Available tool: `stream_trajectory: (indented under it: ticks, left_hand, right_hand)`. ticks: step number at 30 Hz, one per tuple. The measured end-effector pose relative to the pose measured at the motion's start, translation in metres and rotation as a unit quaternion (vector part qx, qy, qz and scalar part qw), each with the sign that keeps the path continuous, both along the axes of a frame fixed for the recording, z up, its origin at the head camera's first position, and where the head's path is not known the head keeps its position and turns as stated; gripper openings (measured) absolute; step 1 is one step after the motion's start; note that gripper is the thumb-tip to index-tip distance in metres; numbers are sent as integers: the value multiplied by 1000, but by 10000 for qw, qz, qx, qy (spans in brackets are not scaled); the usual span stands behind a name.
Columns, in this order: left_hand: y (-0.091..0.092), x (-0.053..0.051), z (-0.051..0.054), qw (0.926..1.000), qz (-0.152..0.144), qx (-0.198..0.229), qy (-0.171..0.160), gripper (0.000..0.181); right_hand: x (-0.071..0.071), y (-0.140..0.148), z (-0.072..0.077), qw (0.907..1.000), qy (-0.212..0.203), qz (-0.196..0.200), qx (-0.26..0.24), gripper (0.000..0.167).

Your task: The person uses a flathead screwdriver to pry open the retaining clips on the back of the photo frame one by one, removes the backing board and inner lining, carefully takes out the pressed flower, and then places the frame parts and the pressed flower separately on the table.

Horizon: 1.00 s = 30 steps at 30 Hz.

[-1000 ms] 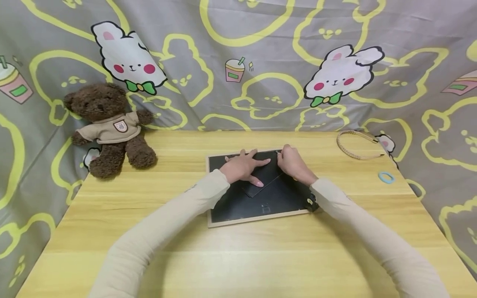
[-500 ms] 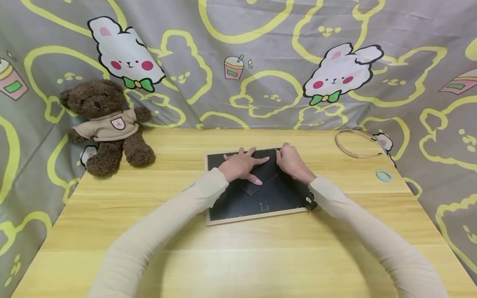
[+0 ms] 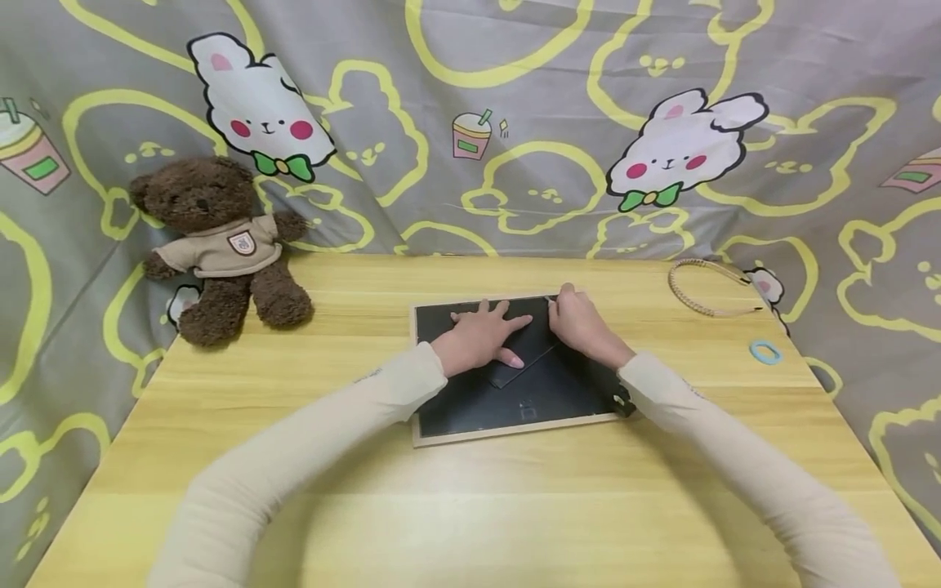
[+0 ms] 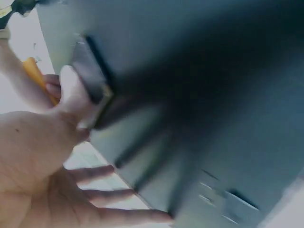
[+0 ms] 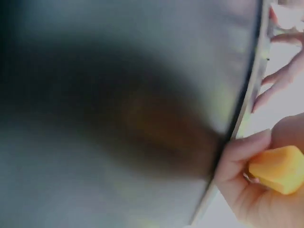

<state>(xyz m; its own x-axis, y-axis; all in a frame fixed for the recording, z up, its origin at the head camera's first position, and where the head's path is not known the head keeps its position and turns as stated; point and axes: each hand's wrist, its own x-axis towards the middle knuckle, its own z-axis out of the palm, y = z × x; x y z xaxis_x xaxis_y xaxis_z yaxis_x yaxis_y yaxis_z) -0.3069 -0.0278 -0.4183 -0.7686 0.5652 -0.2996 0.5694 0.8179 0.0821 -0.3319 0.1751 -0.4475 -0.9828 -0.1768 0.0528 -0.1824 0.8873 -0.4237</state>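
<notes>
A picture frame point(image 3: 547, 400) with a light wooden edge lies back side up on the table, its black backing showing. A flat black stand leg point(image 3: 507, 380) lies slantwise on that backing. My left hand point(image 3: 476, 335) rests on the backing with fingers spread and thumb over the stand leg. At the frame's far right edge, my right hand point(image 3: 581, 322) grips a tool with an orange-yellow handle point(image 5: 278, 170); its thin tip shows just left of the fingers in the head view. The rest of the tool is hidden, so its exact kind is unclear.
A brown teddy bear point(image 3: 213, 245) in a beige shirt sits at the back left against the patterned curtain point(image 3: 412, 106). At the right lie a braided headband point(image 3: 680, 294) and a light-blue ring point(image 3: 765, 352). Small metal clips point(image 4: 213, 197) sit on the backing.
The head view has shifted slightly. Both hands keep nearly the same places on the picture frame, which has not visibly moved on the table.
</notes>
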Motion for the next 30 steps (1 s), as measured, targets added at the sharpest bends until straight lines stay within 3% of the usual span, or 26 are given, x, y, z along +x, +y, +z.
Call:
stream_trajectory:
  ticks: [3,6,10,12,15,18,20,22,24,27,29,30]
  left_hand:
    - [-14,-1,-3,9985,-398,312,188,77]
    - [-34,-2,-3,9950,-616,693,360,63]
    - [-66,3,-1,9883,-580,1147,821,51]
    - [-83,8,0,9854,-337,1332,1004,49]
    - [-108,17,1,9819,396,1559,1002,52]
    - [-126,27,-1,9729,1292,1867,432,51]
    - [-134,34,-5,9626,1725,2081,-169,47]
    - [-142,36,-22,9561,1767,2293,-462,51]
    - [-141,42,-26,9552,1752,2286,-676,53]
    - [-134,49,-28,9585,1797,2134,-595,47]
    - [-127,54,-16,9561,2057,1978,-666,43]
    - [-126,53,-16,9554,2108,1972,-621,41]
  right_hand:
    - [-1,2,5,9995,-80,281,125,19]
    - [-4,10,16,9981,-179,582,10,19]
    - [-7,26,28,9971,-85,737,-168,23]
    - [-8,36,31,9972,-240,690,-166,27]
    - [-8,49,33,9959,-733,516,-102,48]
    - [-9,59,31,9929,-1139,336,-90,68]
    - [-11,64,29,9903,-1349,225,-237,67]
    - [-15,68,25,9860,-1591,203,-454,60]
    - [-18,70,21,9798,-1859,226,-699,57]
    - [-22,75,16,9710,-2174,350,-934,57]
    - [-23,77,15,9677,-2298,420,-949,58]
    - [-23,79,16,9660,-2367,449,-941,59]
